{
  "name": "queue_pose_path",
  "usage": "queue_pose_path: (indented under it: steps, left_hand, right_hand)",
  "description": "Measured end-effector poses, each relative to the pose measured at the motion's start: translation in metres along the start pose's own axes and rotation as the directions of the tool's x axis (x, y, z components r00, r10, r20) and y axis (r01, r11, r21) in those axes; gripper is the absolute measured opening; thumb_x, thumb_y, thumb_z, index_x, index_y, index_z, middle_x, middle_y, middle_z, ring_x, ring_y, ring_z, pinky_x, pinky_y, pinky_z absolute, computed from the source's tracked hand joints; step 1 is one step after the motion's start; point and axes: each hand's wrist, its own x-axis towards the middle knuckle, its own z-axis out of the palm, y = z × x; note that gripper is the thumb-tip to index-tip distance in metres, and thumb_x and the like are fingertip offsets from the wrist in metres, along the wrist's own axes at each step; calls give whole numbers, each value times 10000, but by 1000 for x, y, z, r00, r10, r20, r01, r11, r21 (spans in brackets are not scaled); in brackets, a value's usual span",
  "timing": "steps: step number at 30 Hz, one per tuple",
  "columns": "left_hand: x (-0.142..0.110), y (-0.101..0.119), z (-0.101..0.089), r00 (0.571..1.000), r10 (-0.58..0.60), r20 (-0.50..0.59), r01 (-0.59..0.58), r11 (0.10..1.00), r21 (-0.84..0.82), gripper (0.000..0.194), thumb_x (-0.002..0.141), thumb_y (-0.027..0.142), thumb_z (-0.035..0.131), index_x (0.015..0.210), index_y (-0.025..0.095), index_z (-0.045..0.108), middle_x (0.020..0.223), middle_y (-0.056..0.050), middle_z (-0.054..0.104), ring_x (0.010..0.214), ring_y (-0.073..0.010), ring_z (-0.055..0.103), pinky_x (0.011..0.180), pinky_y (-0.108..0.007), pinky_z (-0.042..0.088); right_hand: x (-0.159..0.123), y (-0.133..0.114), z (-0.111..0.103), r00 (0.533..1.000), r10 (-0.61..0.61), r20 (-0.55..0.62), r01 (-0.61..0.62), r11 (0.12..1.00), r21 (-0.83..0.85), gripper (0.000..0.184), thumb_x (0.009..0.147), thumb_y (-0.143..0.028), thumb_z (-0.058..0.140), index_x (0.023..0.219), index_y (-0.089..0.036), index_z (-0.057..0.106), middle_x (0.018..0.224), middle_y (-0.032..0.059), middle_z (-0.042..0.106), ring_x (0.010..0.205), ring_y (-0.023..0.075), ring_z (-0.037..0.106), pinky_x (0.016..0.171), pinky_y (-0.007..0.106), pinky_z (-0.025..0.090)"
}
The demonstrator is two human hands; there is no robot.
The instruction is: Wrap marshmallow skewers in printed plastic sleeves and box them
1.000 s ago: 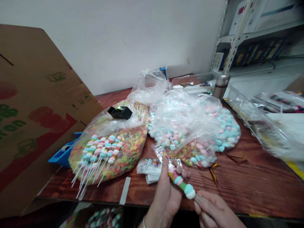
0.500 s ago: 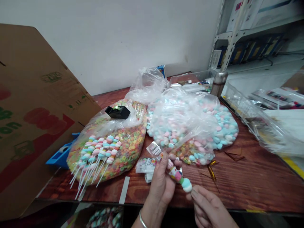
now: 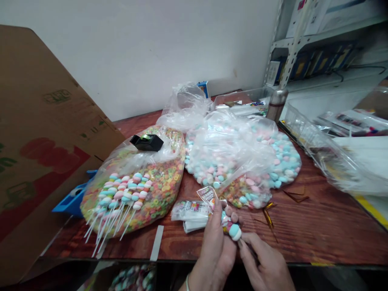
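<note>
My left hand is closed round a small clear wrapper with a candy skewer partly inside it. The skewer's blue and white end sticks out toward my right hand, whose fingers pinch the stick just below that end. Both hands hover over the front edge of the wooden table. A stack of flat printed wrappers lies just left of my left hand.
A bag of coloured cereal rings carries several finished skewers and a black tape dispenser. A bag of pastel marshmallows lies behind my hands. Gold twist ties, a cardboard box, a steel flask.
The skewer has slid further into the wrapper, so less of it shows. My right hand has moved up close to my left hand.
</note>
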Motion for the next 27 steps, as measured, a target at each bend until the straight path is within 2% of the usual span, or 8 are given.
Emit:
queue_pose_path:
  steps: [2, 7, 10, 13, 16, 18, 22, 27]
  left_hand:
    - [1, 0, -3, 1000, 10, 10, -10, 1000, 4, 167, 841, 292, 652, 818, 149, 570, 634, 33, 490, 545, -79, 506, 574, -203, 500]
    - [4, 10, -6, 1000, 26, 0, -26, 999, -29, 166, 862, 327, 617, 823, 173, 568, 646, 28, 496, 556, -96, 510, 619, -263, 529]
    - [3, 13, -5, 1000, 5, 7, -5, 999, -41, 204, 863, 350, 608, 777, 175, 547, 642, 25, 487, 554, -105, 503, 607, -270, 523]
    - [2, 14, -4, 1000, 0, 22, 2, 997, -77, 259, 865, 404, 589, 758, 173, 539, 636, 26, 476, 543, -100, 483, 597, -262, 516]
    - [0, 14, -2, 998, 27, 52, -20, 993, -119, 315, 867, 456, 563, 730, 174, 527, 617, 36, 458, 525, -87, 467, 603, -243, 507]
    - [-1, 11, -1, 996, 42, 83, -32, 993, -113, 325, 872, 473, 545, 756, 170, 544, 595, 45, 446, 501, -77, 451, 607, -236, 503]
    - [-4, -1, -5, 992, -1, 122, 9, 998, -62, 292, 891, 451, 534, 880, 162, 573, 566, 66, 435, 451, -52, 419, 582, -205, 487]
    - [-2, -2, -9, 997, -33, 66, 32, 999, 22, 286, 860, 435, 599, 933, 159, 575, 719, 0, 582, 612, -103, 593, 555, -189, 500]
  right_hand:
    - [0, 0, 0, 985, 164, 53, -168, 982, 83, 188, 966, -263, 426, 978, -205, 604, 753, 18, 693, 626, 135, 663, 576, 201, 489]
    - [-6, 4, -9, 996, 59, 59, -63, 996, 58, 193, 946, -270, 446, 923, -214, 630, 699, 26, 662, 626, 163, 641, 642, 230, 497]
    - [-5, 1, -15, 955, 204, 213, -250, 944, 216, 290, 966, -360, 409, 820, -212, 612, 663, 9, 612, 613, 145, 582, 624, 215, 470]
    - [-3, -2, -15, 837, 355, 415, -524, 739, 424, 411, 938, -530, 429, 731, -197, 554, 562, -44, 478, 508, 99, 446, 512, 191, 396]
    - [-2, -2, -11, 682, 370, 631, -731, 339, 592, 494, 840, -672, 506, 738, -191, 544, 403, -134, 248, 347, 48, 190, 369, 171, 239]
    - [0, -2, -8, 629, 313, 712, -768, 110, 631, 477, 824, -653, 559, 761, -180, 565, 363, -160, 197, 313, 29, 114, 349, 161, 211]
    - [5, -7, -4, 653, 230, 721, -716, -121, 687, 387, 870, -542, 589, 775, -167, 589, 365, -161, 229, 284, 8, 119, 349, 148, 234]
    - [7, -10, 0, 688, 225, 690, -659, -204, 724, 374, 864, -527, 616, 775, -164, 597, 376, -164, 232, 281, 0, 120, 343, 139, 247]
